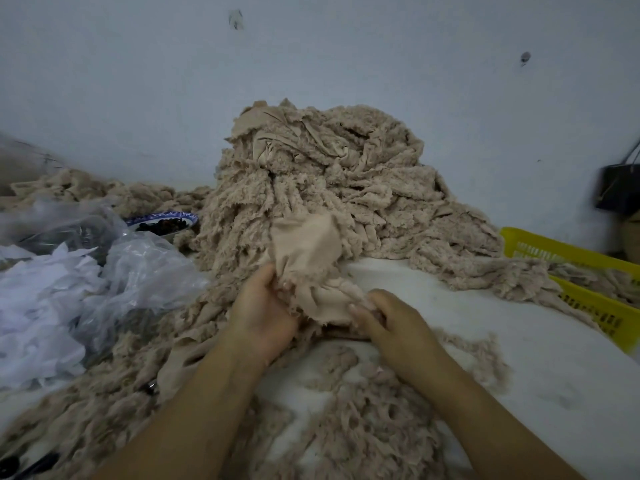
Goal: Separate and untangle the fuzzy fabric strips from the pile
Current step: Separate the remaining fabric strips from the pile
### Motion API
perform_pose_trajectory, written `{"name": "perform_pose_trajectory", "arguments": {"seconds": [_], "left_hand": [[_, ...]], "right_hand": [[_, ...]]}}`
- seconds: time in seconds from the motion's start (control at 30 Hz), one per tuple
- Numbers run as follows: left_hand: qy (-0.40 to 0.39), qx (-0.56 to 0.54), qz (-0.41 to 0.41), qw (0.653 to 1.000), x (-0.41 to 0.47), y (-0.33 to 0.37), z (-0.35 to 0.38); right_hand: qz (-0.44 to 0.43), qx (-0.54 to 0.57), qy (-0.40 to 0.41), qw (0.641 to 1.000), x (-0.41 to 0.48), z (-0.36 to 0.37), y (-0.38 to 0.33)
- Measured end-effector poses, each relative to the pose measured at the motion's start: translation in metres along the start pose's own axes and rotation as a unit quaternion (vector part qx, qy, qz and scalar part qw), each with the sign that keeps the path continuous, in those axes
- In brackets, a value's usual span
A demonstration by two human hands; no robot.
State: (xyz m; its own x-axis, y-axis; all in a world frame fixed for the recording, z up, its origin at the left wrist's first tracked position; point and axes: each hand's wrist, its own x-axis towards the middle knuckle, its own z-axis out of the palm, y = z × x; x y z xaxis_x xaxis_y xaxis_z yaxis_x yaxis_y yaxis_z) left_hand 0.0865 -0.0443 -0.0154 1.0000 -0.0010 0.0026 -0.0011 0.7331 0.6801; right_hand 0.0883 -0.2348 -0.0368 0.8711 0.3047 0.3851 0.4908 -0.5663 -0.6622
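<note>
A tall pile of beige fuzzy fabric strips (332, 174) rises against the wall at the centre. One strip (308, 258), its smooth backing turned up, hangs from the pile's front down to my hands. My left hand (263, 313) grips its left edge with curled fingers. My right hand (391, 323) pinches its lower right end. Loose strips (349, 403) lie spread on the white surface between my forearms and to the left.
Crumpled clear plastic bags with white scraps (86, 282) fill the left side. A blue-and-white bowl (162, 221) with dark contents sits behind them. A yellow slotted basket (595, 306) holding strips stands at the right edge. A dark bag (620, 188) hangs on the wall.
</note>
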Motion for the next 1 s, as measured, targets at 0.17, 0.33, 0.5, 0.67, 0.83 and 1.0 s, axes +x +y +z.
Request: {"name": "perform_pose_trajectory", "arguments": {"seconds": [0.17, 0.33, 0.5, 0.67, 0.83, 1.0], "left_hand": [[-0.014, -0.043, 0.036, 0.998, 0.001, 0.014, -0.004], [-0.008, -0.037, 0.045, 0.998, 0.000, 0.016, -0.006], [-0.019, 0.002, 0.005, 1.000, -0.003, 0.008, 0.002], [-0.047, 0.066, -0.053, 0.995, -0.008, -0.004, 0.009], [-0.030, 0.159, -0.036, 0.986, -0.009, -0.014, 0.015], [-0.009, 0.158, -0.003, 0.987, -0.009, -0.017, 0.019]], "right_hand": [[0.122, 0.034, 0.129, 0.983, 0.002, -0.021, 0.021], [0.150, 0.011, 0.107, 0.983, 0.001, -0.019, 0.025], [0.063, -0.143, 0.111, 0.981, 0.002, -0.008, 0.013], [-0.048, -0.161, 0.131, 0.977, 0.001, 0.004, -0.005], [-0.066, -0.130, 0.072, 0.987, 0.004, 0.010, -0.007], [-0.088, -0.057, 0.085, 0.991, 0.002, 0.010, -0.009]]}}
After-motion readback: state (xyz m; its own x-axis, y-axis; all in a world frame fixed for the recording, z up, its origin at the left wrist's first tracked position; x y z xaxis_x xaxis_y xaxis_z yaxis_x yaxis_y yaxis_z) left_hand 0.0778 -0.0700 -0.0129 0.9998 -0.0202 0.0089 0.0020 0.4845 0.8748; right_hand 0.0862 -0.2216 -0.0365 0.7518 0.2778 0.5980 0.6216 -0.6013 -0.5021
